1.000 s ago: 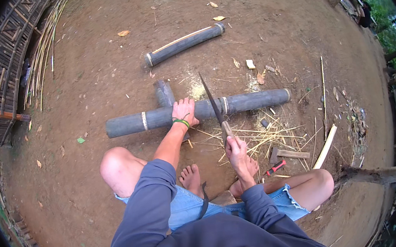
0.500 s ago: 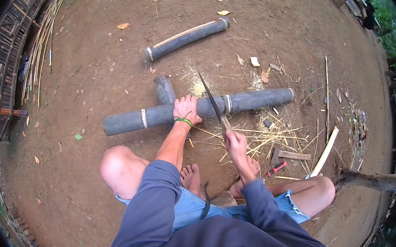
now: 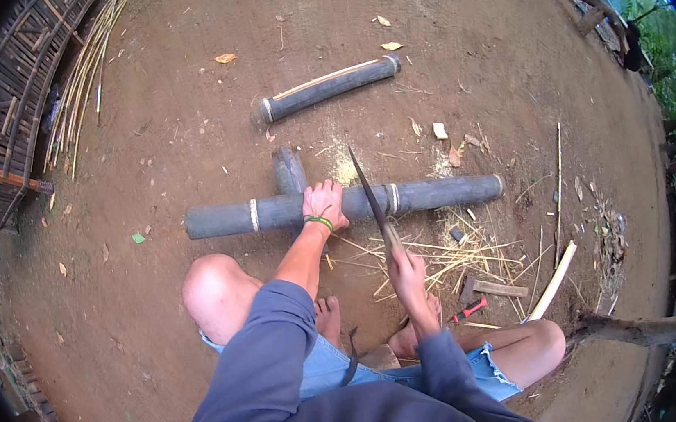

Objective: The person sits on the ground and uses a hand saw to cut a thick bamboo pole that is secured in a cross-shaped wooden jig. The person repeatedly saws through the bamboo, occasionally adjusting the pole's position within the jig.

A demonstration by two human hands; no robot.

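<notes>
A long dark bamboo pole (image 3: 435, 193) lies across the dirt in front of me, resting on a short bamboo piece (image 3: 289, 169). My left hand (image 3: 325, 205), with a green band at the wrist, presses down on the pole near its middle. My right hand (image 3: 407, 271) grips the handle of a long machete (image 3: 370, 193), whose blade points up and away, its edge over the pole just right of my left hand. I squat with bare knees and feet behind the pole.
Another dark bamboo section (image 3: 330, 87) lies farther off. Thin bamboo strips and shavings (image 3: 458, 252) litter the ground at right, with a pale split stick (image 3: 554, 280) and a red-handled tool (image 3: 470, 310). A woven fence (image 3: 10, 105) and cane bundle stand at the left.
The machete has stayed raised over the pole with only a slight shift. My left hand keeps its place on the pole.
</notes>
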